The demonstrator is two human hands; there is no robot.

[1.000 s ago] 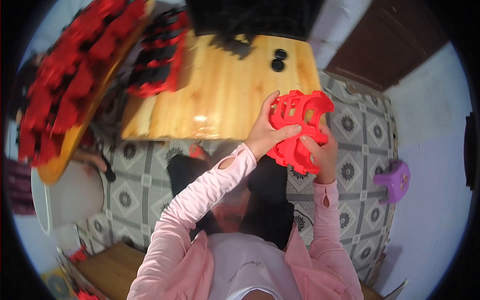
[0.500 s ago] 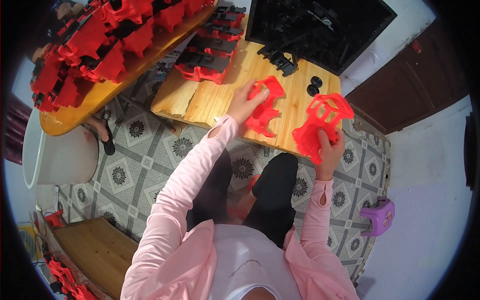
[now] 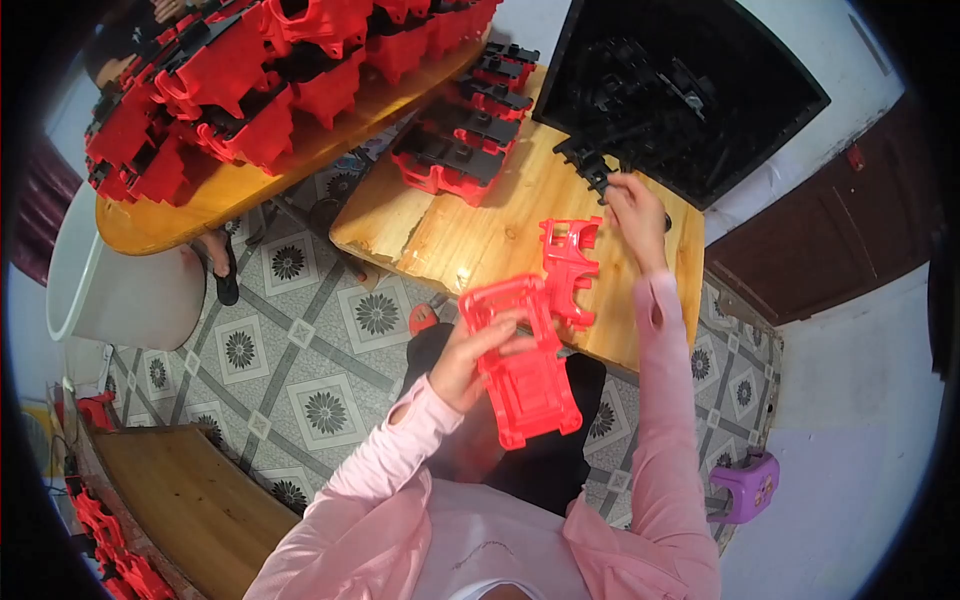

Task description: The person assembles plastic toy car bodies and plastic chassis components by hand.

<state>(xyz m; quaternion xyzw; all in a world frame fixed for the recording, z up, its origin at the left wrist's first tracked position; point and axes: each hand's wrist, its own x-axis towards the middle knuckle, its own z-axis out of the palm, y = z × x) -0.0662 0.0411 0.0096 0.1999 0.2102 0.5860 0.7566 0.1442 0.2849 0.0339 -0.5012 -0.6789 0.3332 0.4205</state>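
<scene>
In front of my lap, my left hand (image 3: pixel 468 362) grips a red plastic shell (image 3: pixel 530 385), its frame-like opening by my fingers and its recessed panel toward me. Over the wooden table, my right hand (image 3: pixel 635 218) is closed with its fingertips at the near end of a black plastic frame part (image 3: pixel 590 165). My fingers partly hide that end. A second red shell (image 3: pixel 570 270) lies on the table between my hands, close to the front edge.
A black bin (image 3: pixel 690 90) of black parts sits at the table's back. Assembled red-and-black pieces (image 3: pixel 455 160) line the table's (image 3: pixel 400 225) left side. More are piled on a yellow board (image 3: pixel 150 225). A white tub (image 3: pixel 130 310) and purple stool (image 3: pixel 748 488) stand on the floor.
One red shell has been laid on the table from my left hand. The other has gone from my right hand to my left. My right hand has moved to the black part.
</scene>
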